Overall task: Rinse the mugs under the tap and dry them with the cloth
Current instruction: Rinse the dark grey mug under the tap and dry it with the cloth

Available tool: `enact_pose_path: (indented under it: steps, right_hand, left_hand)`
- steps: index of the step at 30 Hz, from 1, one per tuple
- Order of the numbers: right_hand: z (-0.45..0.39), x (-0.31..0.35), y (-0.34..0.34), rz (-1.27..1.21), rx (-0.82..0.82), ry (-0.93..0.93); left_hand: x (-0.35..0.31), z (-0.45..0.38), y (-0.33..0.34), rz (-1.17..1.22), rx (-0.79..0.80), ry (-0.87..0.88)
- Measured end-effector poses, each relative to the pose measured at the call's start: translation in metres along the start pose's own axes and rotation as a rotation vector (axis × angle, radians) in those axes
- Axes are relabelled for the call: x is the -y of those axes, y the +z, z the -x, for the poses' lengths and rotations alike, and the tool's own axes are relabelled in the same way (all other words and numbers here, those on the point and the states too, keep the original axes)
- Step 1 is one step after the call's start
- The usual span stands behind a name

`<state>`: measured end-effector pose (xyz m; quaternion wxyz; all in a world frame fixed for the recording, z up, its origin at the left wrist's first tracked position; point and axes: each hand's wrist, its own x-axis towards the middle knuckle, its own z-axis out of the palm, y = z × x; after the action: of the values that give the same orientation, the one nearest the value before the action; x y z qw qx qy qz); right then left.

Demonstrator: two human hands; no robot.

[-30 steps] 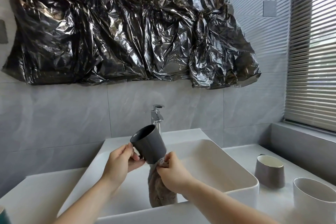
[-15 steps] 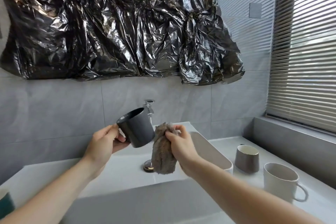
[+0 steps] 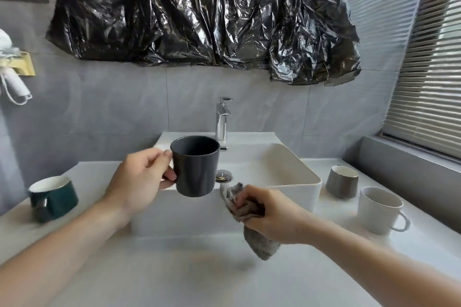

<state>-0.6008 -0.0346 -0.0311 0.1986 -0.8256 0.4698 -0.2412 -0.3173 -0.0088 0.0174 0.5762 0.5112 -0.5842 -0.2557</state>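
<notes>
My left hand (image 3: 139,179) holds a dark grey mug (image 3: 195,166) by its handle, upright, over the front left of the white basin (image 3: 294,182). My right hand (image 3: 272,214) grips a bunched grey-brown cloth (image 3: 259,244) just in front of the basin's front wall, below and right of the mug; the cloth's tail hangs under the hand. Cloth and mug are apart. The chrome tap (image 3: 222,119) stands at the back of the basin with no water running.
A dark green mug (image 3: 53,198) sits on the counter at the left. On the right stand a grey cup (image 3: 341,182) and a white mug (image 3: 380,209). Crumpled black plastic (image 3: 199,12) covers the wall above. A blind (image 3: 429,82) fills the right.
The mug has turned from tilted to upright. My right hand has dropped with the cloth away from the mug to the basin's front. The view has pulled back and down.
</notes>
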Motion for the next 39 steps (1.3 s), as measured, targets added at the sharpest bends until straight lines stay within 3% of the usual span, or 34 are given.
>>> enact_pose_path:
  steps: [5, 8, 14, 21, 25, 32, 39]
  right_hand:
    - [0.021, -0.006, 0.020, 0.166, 0.117, -0.056]
    - [0.036, -0.010, 0.015, 0.196, 0.047, -0.020]
    - [0.071, -0.007, -0.012, -0.260, -0.086, 0.050]
    - [0.102, -0.038, -0.025, -0.545, -0.229, 0.133]
    - [0.126, -0.069, -0.033, -0.493, -0.384, 0.167]
    - [0.167, -0.143, -0.060, -0.409, -0.630, 0.358]
    - [0.185, -0.195, -0.076, -0.351, -0.716, 0.553]
  left_hand:
    - [0.006, 0.037, 0.012, -0.001, 0.067, -0.039]
    - [0.008, 0.050, 0.022, 0.024, 0.121, -0.063]
    - [0.011, 0.060, 0.060, 0.075, 0.265, -0.085]
    - [0.003, 0.071, 0.136, 0.168, 0.476, -0.092]
    - [-0.005, 0.078, 0.179, 0.133, 0.592, -0.078]
    - [-0.011, 0.071, 0.217, -0.095, 0.611, 0.067]
    - [0.003, 0.070, 0.215, -0.204, 0.658, 0.060]
